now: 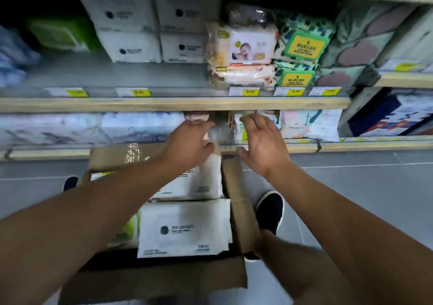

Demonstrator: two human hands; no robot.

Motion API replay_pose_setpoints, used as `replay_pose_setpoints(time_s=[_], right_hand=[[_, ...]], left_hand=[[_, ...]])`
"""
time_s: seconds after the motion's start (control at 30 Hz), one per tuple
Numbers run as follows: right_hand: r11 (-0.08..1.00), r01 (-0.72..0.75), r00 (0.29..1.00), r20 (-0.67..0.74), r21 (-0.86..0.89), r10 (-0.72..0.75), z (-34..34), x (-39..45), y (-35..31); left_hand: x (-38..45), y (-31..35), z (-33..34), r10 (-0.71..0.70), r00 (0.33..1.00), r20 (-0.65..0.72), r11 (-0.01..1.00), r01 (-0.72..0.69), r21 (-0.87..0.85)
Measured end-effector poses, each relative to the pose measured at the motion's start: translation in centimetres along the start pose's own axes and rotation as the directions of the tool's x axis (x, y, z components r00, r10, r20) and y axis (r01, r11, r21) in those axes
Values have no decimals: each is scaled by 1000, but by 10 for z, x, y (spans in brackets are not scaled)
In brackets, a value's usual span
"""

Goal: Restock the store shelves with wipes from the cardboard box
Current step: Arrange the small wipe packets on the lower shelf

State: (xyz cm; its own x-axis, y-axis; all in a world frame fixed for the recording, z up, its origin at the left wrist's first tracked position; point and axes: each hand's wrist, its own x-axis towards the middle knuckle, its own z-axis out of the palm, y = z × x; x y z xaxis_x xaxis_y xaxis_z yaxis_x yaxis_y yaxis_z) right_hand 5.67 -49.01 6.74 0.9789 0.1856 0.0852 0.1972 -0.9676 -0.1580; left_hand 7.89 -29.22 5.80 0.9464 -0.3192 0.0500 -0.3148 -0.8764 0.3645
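Below wooden shelf point(164, 104), glossy pack point(216, 132) gripped

Wooden shelf point(164, 104) bearing stacked wipes packs point(243, 53), floor point(351, 187) under cardboard box point(239, 211)

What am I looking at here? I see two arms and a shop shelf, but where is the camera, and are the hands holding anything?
There is no machine here. A person wears one wide camera on the head, so you look forward and down along their own arms. The left hand and the right hand reach to the lower shelf. The left hand's fingers look curled on a pale pack at the shelf's front; blur hides the grip. The right hand's fingers are spread and hold nothing. On the floor below stands an open cardboard box with white wipe packs inside. The upper shelf holds more white packs, baby wipes and green packs, with yellow price tags along its edge.
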Motion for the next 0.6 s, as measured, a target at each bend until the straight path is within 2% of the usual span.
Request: replay_pose_setpoints(time_s=[0.2, 0.33, 0.6], right_hand=[[987, 157, 985, 75, -23, -155, -4, -17, -98], [969, 246, 960, 140, -11, -242, 9, -18, -157], [900, 436, 845, 345, 2, -410, 49, -8, -244]], left_hand=[[-87, -61, -45, -5, 996, 87, 992, -6, 128], [-136, -108, -67, -34, 997, 66, 989, 23, 149], [-197, -201, -75, -234, 970, 57, 965, 225, 137]])
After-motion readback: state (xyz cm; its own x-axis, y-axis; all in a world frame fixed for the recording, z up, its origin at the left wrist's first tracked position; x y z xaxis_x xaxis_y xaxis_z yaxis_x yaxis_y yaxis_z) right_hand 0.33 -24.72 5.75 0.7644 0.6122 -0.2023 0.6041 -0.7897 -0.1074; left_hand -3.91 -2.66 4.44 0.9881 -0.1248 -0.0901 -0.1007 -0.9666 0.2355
